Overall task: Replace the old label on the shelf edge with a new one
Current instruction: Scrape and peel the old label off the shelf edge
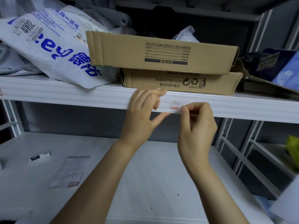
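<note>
At frame centre, our left hand (142,110) is bracing the shelf edge (64,96), fingers spread, while our right hand (196,125) fingers are seemingly pinching the label (174,106) at its right end.

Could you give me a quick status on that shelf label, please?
Left hand braced on shelf edge. Right hand pinching label at its right end. Nothing in the way.

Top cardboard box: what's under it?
The top cardboard box lies on a second cardboard box on the shelf. Anything between them is hidden.
</note>
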